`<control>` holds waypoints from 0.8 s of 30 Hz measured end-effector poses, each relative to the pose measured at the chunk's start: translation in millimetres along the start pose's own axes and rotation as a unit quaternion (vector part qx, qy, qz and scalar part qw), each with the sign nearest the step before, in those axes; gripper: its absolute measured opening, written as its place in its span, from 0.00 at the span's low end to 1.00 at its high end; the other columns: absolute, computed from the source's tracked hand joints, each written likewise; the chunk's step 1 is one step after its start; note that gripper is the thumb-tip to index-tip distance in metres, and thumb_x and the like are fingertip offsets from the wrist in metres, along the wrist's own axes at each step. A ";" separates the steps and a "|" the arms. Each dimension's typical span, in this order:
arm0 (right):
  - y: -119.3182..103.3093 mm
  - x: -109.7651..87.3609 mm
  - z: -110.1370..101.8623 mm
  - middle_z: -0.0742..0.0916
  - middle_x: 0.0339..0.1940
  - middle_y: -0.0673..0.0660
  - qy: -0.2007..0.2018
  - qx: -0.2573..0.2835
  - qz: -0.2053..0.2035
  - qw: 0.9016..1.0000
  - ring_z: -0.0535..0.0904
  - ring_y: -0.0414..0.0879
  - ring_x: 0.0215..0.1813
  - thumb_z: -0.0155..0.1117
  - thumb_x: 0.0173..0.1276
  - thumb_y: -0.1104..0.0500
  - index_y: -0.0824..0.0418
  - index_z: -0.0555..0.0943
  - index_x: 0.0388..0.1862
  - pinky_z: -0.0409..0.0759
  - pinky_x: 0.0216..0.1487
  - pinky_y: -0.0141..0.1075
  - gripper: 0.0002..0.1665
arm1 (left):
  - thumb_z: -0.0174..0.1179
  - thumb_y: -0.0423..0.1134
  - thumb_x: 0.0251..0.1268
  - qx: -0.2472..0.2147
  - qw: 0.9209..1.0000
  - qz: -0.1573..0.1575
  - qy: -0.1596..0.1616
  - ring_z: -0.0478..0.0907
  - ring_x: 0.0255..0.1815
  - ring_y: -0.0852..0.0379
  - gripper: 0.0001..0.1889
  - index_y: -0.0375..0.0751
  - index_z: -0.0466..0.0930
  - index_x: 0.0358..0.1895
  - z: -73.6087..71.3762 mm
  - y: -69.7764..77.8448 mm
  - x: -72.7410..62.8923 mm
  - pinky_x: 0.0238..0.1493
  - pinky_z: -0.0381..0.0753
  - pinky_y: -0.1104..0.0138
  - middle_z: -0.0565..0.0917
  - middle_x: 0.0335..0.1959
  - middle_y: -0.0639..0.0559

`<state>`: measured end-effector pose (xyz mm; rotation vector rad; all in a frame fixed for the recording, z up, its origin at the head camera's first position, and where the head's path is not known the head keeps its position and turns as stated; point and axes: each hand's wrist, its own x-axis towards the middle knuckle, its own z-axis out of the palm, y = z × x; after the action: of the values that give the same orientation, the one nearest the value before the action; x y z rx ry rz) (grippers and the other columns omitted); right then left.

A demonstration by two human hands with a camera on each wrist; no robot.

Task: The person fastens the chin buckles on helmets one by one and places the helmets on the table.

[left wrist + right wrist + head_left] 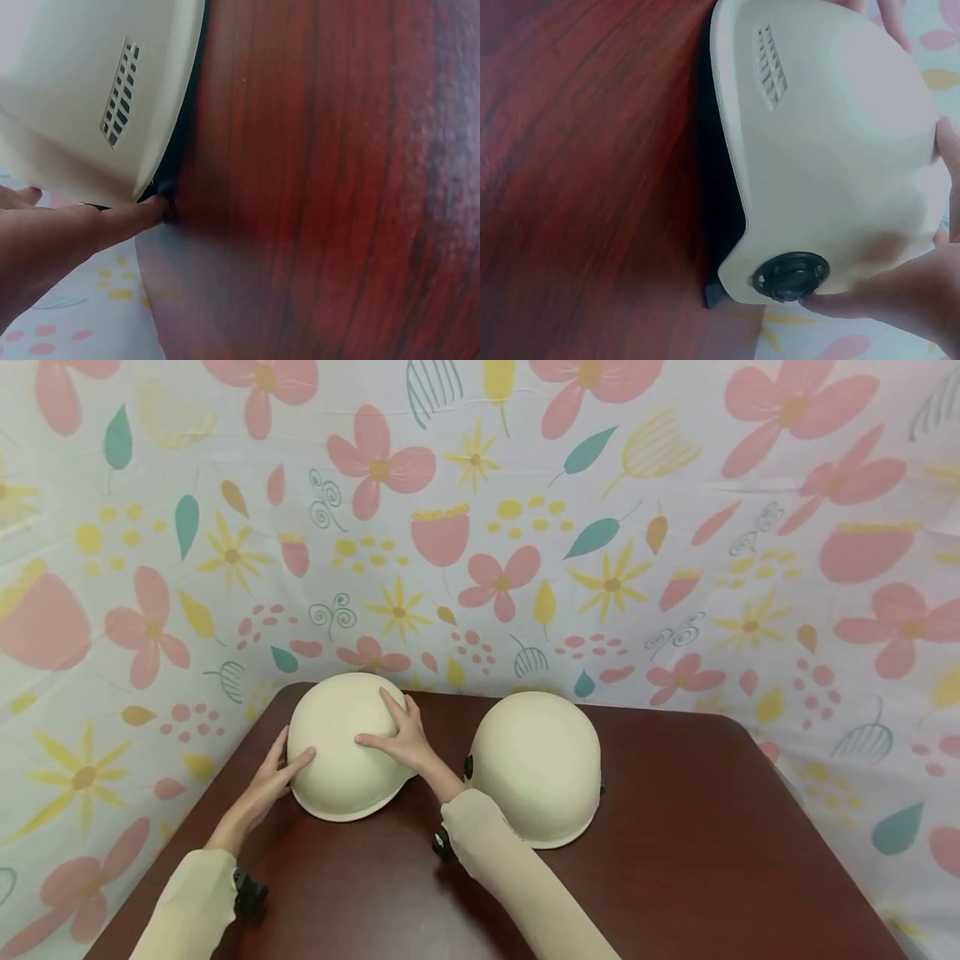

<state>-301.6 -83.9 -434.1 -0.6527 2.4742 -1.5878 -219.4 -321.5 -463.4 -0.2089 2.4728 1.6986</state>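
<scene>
A cream helmet [333, 777], dome upward, is at the table's back left between both hands. My left hand [262, 785] grips its left side, thumb on the shell; the left wrist view shows a fingertip [150, 211] right at the lower rim, near a slotted vent [120, 94]. From the right, my right hand [408, 739] holds the shell with fingers and thumb spread apart. One of its fingers [847, 304] lies beside a round black knob [791, 276] on the helmet's side in the right wrist view. The helmet's inside is hidden.
A second cream helmet [536, 760] with black side fittings stands to the right, partly behind the right sleeve [517, 868]. Both are over a dark red-brown wooden table [690, 843]. Flower-printed cloth [495, 485] hangs along the table's back and sides.
</scene>
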 end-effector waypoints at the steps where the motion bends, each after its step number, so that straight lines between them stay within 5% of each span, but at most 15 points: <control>1: 0.2 0.0 0.3 0.44 0.82 0.60 0.003 -0.002 0.001 1.000 0.44 0.61 0.81 0.70 0.61 0.45 0.35 0.51 0.79 0.62 0.72 0.59 0.52 | 0.46 0.61 0.73 -0.002 1.000 0.001 -0.002 0.39 0.79 0.29 0.49 0.63 0.13 0.74 -0.1 0.1 0.8 0.72 0.55 0.36 0.25 0.78 0.33; 10: 0.7 -2.4 -2.0 0.46 0.82 0.60 0.005 0.001 0.001 1.000 0.48 0.62 0.81 0.70 0.62 0.45 0.35 0.53 0.79 0.64 0.71 0.59 0.51 | 0.51 0.59 0.71 -0.040 0.998 0.006 0.038 0.50 0.77 0.30 0.48 0.64 0.20 0.76 7.3 -0.3 0.0 0.68 0.64 0.37 0.37 0.79 0.29; 15: 1.0 -5.2 -6.3 0.48 0.80 0.61 0.005 0.023 0.011 1.000 0.55 0.62 0.78 0.70 0.62 0.46 0.38 0.53 0.79 0.67 0.69 0.58 0.51 | 0.53 0.59 0.70 -0.029 0.998 0.011 0.056 0.49 0.78 0.32 0.48 0.63 0.23 0.77 9.2 6.8 -1.2 0.71 0.61 0.39 0.39 0.79 0.32; 20: 0.9 -6.4 -11.9 0.49 0.79 0.62 0.009 0.059 0.022 0.998 0.58 0.61 0.75 0.70 0.62 0.47 0.38 0.50 0.79 0.68 0.69 0.58 0.53 | 0.56 0.57 0.68 0.017 0.994 0.060 0.092 0.43 0.80 0.35 0.48 0.60 0.31 0.79 5.5 27.0 -3.5 0.73 0.55 0.39 0.38 0.81 0.40; 24: 0.9 -6.9 -14.3 0.49 0.78 0.62 0.015 0.085 0.027 0.996 0.58 0.61 0.75 0.70 0.62 0.47 0.36 0.48 0.80 0.67 0.70 0.57 0.54 | 0.60 0.55 0.66 0.057 0.984 0.102 0.137 0.48 0.78 0.33 0.47 0.53 0.41 0.80 3.1 43.8 -4.9 0.71 0.57 0.36 0.46 0.80 0.36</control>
<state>-300.4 -68.8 -429.5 -0.5376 2.3217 -1.7752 -222.8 -302.9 -423.5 -0.1954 2.8730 1.6948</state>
